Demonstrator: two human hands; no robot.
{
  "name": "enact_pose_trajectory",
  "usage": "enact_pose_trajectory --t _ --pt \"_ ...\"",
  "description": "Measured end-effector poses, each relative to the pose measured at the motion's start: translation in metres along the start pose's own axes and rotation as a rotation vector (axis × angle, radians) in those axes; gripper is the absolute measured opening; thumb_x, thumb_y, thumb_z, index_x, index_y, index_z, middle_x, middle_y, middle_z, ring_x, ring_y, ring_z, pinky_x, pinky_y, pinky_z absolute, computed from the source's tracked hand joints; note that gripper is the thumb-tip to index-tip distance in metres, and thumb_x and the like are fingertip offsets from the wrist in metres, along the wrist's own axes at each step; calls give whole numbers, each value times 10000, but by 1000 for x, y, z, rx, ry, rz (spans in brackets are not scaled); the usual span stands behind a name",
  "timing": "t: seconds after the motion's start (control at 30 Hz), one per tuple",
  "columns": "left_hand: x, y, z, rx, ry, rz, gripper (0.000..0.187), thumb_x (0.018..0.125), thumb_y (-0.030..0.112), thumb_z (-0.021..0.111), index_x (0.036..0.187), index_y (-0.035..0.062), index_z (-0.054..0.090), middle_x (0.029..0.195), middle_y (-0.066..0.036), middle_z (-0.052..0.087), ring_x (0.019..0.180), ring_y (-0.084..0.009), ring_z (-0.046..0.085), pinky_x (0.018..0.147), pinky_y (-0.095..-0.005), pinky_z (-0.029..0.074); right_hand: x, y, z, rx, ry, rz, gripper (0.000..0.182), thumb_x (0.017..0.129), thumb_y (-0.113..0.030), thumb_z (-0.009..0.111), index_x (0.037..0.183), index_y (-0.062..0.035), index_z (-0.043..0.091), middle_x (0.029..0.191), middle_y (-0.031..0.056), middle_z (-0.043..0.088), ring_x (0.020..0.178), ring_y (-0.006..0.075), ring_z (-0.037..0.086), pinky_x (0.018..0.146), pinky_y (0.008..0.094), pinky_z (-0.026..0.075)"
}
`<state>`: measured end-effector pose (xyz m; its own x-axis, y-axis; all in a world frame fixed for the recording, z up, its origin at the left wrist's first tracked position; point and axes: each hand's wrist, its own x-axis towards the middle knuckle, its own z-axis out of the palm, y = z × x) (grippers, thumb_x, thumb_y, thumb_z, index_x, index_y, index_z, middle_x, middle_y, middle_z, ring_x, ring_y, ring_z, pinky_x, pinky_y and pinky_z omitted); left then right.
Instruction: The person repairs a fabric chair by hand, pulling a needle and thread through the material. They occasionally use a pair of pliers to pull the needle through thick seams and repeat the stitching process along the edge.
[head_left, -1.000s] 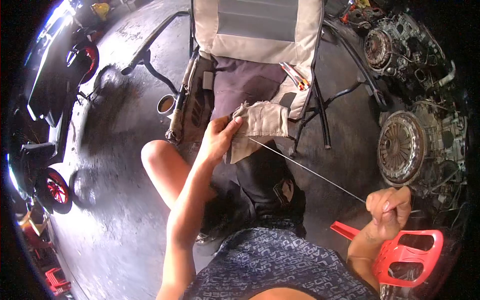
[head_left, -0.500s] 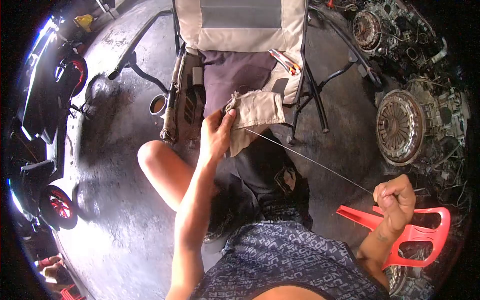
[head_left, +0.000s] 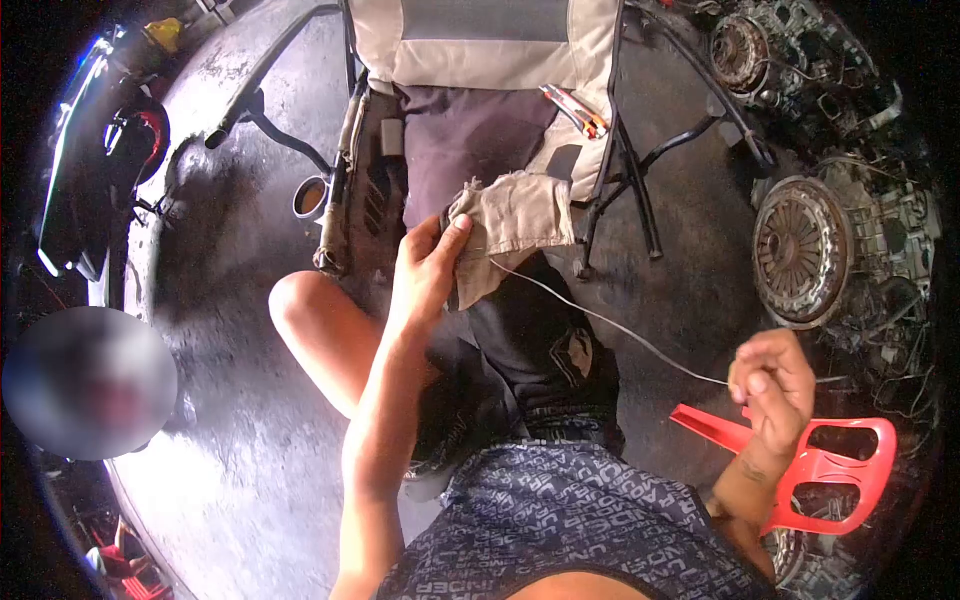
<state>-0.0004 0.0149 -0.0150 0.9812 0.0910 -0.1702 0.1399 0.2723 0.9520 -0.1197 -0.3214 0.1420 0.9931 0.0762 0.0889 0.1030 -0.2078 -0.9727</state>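
My left hand pinches the frayed edge of a beige fabric flap, thumb on top, at the front of a folding chair. A pale thread runs from beneath the flap to my right hand, which is held out to the right with its fingers curled around it. The thread hangs in a slack curve, and a short length shows beyond the hand. Dark purplish cloth covers part of the seat. An orange-and-white tool like a utility knife lies on the seat's right side.
A cup stands on the floor left of the chair. A red plastic chair is beside my right forearm. Engine parts with a round clutch cover line the right side. A motorcycle stands at the left, near a blurred patch.
The thread was taut and straight; now it sags. My right hand has moved slightly up and left, its fingers loosening. My left hand keeps its hold on the flap.
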Motion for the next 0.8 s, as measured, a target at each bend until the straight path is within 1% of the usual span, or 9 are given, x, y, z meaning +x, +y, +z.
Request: enact_pose_trajectory --t 0.03,0.23,0.33,0.47,0.5,0.6,0.63,0.73,0.8 --pt "-2 2 0 -20 -21 12 292 989 260 668 1018 -30 654 891 -7 656 812 -58 567 733 -234 471 3 4 7 13 -34 21 279 907 -172 611 1064 59 623 863 94 607 673 119 577 608 228 427" --pt "-15 17 1 -26 -82 -16 345 892 120 775 1139 -45 599 1000 -73 697 943 -111 649 833 -261 523 36 50 65 195 -337 170 155 996 -72 565 1107 11 635 818 87 678 645 93 613 567 231 497" --pt "-12 15 2 -14 -20 -50 340 903 111 759 1145 -62 595 993 -79 698 900 -108 657 782 -251 537 58 80 103 218 -397 172 145 1016 -53 540 1126 4 616 829 80 684 612 79 627 542 226 508" --pt "-9 7 0 -19 36 -1 358 884 72 773 1200 33 609 964 -84 699 846 -98 650 716 -243 547 81 103 147 234 -367 210 122 1022 -65 542 1109 -5 602 752 58 673 578 73 622 520 222 502" --pt "-13 15 6 -80 34 43 449 831 40 811 1231 72 609 1041 -87 680 845 -95 639 698 -242 534 85 104 154 229 -375 210 107 1020 -73 549 1088 -7 598 749 57 673 595 74 630 532 225 513" --pt "-11 18 -4 208 -43 92 503 768 24 846 1221 64 631 1153 -94 639 888 -109 640 698 -246 531 90 108 161 259 -401 238 102 1017 -79 555 1074 -6 598 751 58 674 609 76 637 548 229 524" --pt "-6 11 -14 422 -71 210 490 714 13 862 1169 76 691 1235 -100 601 946 -148 656 754 -276 547 90 110 160 269 -403 254 99 1012 -78 561 1070 -7 600 754 60 675 624 81 644 560 232 531" --pt "-6 20 -10 506 -59 229 403 693 15 865 1072 89 751 1246 -104 601 1039 -187 660 835 -311 547 91 113 156 247 -430 243 94 1010 -66 556 1061 0 601 756 62 678 628 86 647 558 233 528" --pt "-3 19 -8 652 -30 358 341 694 33 861 1020 84 774 1211 -129 639 1067 -200 666 870 -333 541 92 118 154 280 -400 255 96 1014 -73 556 1054 4 597 761 60 681 627 92 646 565 236 529"
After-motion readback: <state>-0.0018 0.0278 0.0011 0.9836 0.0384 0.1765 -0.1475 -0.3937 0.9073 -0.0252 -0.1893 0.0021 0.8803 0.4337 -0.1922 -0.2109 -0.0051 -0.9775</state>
